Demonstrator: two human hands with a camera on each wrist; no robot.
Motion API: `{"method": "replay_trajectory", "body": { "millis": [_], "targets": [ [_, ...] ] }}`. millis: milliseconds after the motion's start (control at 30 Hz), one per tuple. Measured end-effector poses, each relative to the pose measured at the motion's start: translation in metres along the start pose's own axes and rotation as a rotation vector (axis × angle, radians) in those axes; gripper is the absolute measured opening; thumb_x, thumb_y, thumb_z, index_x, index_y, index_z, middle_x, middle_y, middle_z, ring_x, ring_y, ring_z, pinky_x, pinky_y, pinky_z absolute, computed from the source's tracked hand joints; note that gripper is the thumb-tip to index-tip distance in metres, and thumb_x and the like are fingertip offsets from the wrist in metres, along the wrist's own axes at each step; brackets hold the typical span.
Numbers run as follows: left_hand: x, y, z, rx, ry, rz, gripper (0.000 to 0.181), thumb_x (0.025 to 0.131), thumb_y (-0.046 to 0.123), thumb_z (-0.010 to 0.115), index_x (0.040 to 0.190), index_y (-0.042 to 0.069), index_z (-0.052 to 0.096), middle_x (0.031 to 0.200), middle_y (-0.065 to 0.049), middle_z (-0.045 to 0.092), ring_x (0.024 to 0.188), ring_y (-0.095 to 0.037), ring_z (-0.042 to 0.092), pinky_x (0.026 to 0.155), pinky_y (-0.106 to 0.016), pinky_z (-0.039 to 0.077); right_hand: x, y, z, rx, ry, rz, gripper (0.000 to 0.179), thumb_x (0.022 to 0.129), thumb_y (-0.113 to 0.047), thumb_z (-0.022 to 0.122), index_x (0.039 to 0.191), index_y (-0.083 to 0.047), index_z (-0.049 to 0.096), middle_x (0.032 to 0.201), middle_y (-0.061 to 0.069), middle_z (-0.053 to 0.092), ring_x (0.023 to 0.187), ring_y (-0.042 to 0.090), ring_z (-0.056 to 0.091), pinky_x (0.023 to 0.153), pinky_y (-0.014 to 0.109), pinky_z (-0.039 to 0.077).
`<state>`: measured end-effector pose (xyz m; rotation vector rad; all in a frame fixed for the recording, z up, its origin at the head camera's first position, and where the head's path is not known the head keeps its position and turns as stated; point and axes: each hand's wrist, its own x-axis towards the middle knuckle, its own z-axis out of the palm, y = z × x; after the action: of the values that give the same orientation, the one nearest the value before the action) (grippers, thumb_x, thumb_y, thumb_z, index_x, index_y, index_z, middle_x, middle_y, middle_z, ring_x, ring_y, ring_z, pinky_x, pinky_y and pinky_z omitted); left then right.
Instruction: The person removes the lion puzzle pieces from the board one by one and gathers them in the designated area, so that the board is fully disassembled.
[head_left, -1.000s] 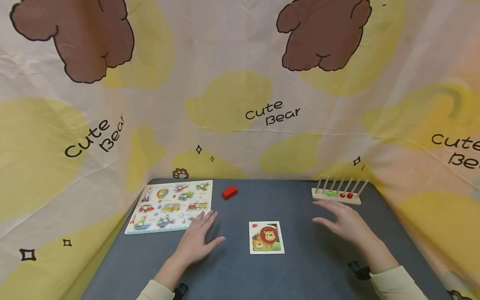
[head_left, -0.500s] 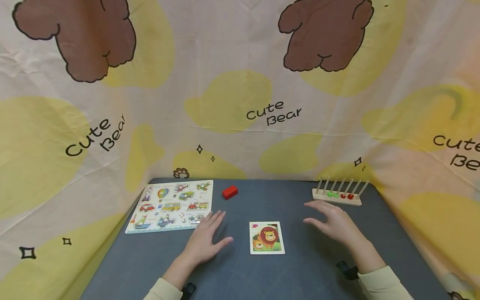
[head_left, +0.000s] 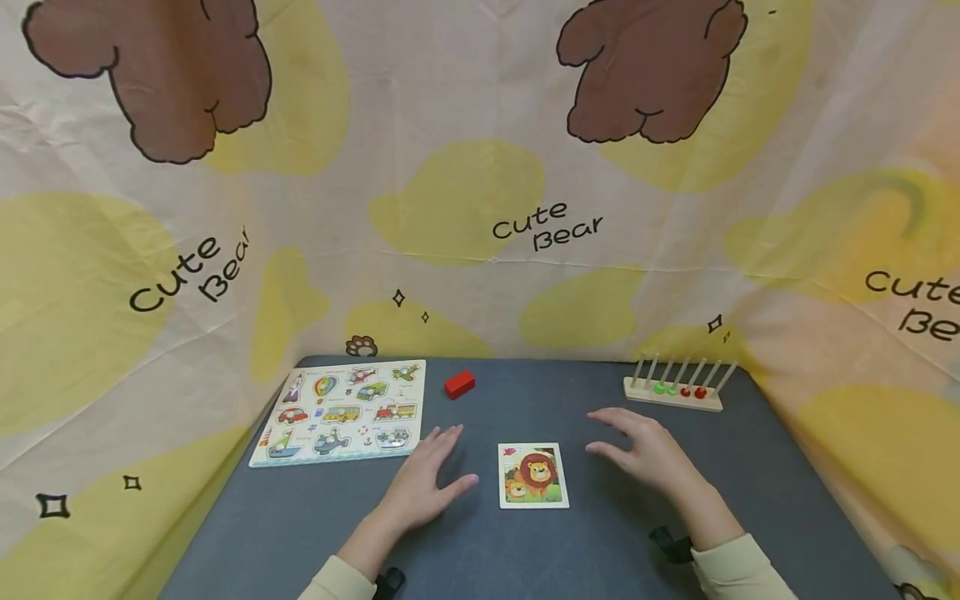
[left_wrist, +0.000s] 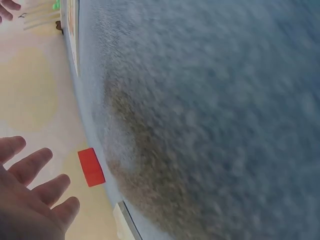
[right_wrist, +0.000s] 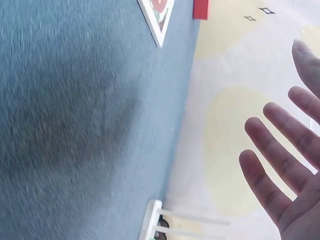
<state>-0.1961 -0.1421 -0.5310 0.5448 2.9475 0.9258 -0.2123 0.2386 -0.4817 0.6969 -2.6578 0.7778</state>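
Note:
Between the two hands lies a small white-framed lion picture puzzle (head_left: pixel 533 476), flat on the dark table. My left hand (head_left: pixel 423 486) hovers to its left with fingers spread and nothing in them. My right hand (head_left: pixel 645 450) is over the table to its right, fingers extended and thumb apart, also holding nothing. In the left wrist view the left fingers (left_wrist: pixel 52 190) are loosely spread near a red block (left_wrist: pixel 91 167). The right wrist view shows the right fingers (right_wrist: pixel 280 155) spread against the backdrop.
A white vehicle puzzle board (head_left: pixel 341 414) lies at the back left, just beyond the left fingertips. The red block stands near the back edge. At the back right is a wooden peg stand (head_left: pixel 672 393) with green and red beads. A printed cloth (head_left: pixel 450 200) encloses the table (head_left: pixel 570 550).
Both hands have moved inward toward the lion puzzle, the left one rightward off the vehicle board's corner, the right one leftward away from the peg stand. The objects stay in place.

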Motion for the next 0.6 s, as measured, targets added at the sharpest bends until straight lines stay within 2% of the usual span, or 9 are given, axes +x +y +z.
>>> {"method": "replay_trajectory", "body": {
  "millis": [200,433,600],
  "targets": [
    [0.004,0.006,0.005,-0.017,-0.007,0.029,0.083,0.09,0.06,0.064,0.156,0.017,0.04,0.16,-0.001,0.042,0.152,-0.036,0.028,0.119,-0.063,0.027,0.001,-0.006,0.012,0.03,-0.012,0.012,0.049,0.079,-0.028,0.087,0.123,-0.017,0.072,0.122,0.002,0.072,0.109,0.024,0.071,0.088,0.047,0.059],
    [0.008,0.013,0.015,0.004,-0.044,0.047,0.085,0.089,0.06,0.066,0.156,0.016,0.039,0.16,-0.005,0.042,0.152,-0.037,0.029,0.119,-0.062,0.027,0.007,-0.014,0.026,0.072,-0.036,0.005,0.047,0.081,-0.03,0.085,0.124,-0.017,0.072,0.114,-0.001,0.073,0.093,0.019,0.068,0.079,0.041,0.06],
    [0.011,0.018,0.021,0.004,-0.061,0.067,0.085,0.089,0.06,0.065,0.156,0.013,0.039,0.159,-0.006,0.043,0.151,-0.039,0.03,0.119,-0.063,0.027,0.01,-0.02,0.034,0.112,-0.046,-0.023,0.044,0.082,-0.024,0.085,0.123,-0.014,0.072,0.113,0.002,0.073,0.093,0.021,0.069,0.079,0.039,0.06]
  ]
}}
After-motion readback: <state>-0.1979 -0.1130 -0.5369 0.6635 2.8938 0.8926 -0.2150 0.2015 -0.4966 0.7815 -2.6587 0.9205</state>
